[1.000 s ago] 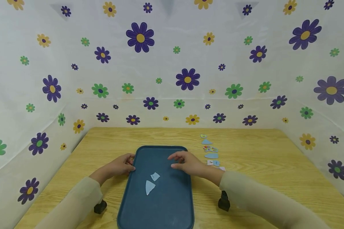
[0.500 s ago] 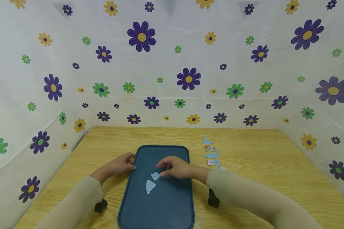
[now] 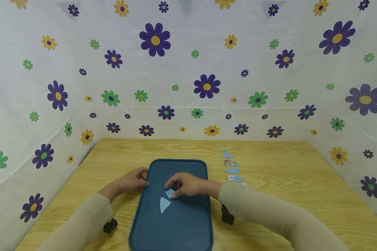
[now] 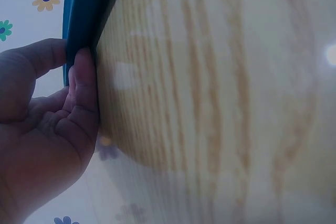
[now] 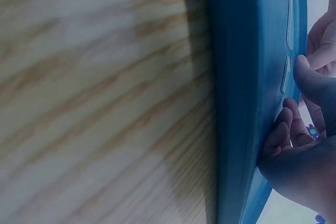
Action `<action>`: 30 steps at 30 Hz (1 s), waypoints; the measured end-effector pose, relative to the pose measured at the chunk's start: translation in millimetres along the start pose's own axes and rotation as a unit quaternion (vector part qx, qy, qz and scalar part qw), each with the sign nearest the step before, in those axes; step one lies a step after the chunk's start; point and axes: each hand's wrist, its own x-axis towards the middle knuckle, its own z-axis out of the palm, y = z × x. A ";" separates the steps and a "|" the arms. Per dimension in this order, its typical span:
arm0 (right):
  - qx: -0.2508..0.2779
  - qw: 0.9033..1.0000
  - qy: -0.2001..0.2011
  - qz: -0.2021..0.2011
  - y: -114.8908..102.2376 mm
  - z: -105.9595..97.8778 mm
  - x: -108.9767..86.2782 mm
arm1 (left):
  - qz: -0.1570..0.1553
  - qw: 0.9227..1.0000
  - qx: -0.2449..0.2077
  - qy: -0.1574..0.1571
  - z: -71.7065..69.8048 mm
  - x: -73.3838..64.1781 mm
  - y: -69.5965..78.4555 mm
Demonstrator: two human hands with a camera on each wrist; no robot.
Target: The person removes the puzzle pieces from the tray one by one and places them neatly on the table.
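A dark blue tray [image 3: 179,226] lies on the wooden table, and my left hand [image 3: 133,179] grips its left edge. In the left wrist view the thumb and fingers [image 4: 83,77] meet the tray's rim [image 4: 86,9]. Over the tray, my right hand [image 3: 187,184] has its thumb and fingertips spread around a small light-blue puzzle piece [image 3: 169,192]. That piece still lies flat in the right wrist view, with the thumb [image 5: 310,77] close by it. A larger, pointed light-blue piece [image 3: 164,205] lies just in front of it on the tray.
Right of the tray, several flat pieces form a column on the table [image 3: 270,164]: a blue triangle [image 3: 227,155], a multicoloured piece [image 3: 231,163], a blue oval-like piece [image 3: 232,170] and others. A flower-printed white sheet [image 3: 176,69] surrounds the table's back and sides.
My right hand has moved left and slightly down, from the tray's right side to the small light-blue piece. The left hand stays at the tray's edge.
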 end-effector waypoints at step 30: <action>-0.068 0.998 0.007 0.000 -5.2 8.1 4.6 | -0.002 1.000 0.004 0.000 0.9 -0.6 1.8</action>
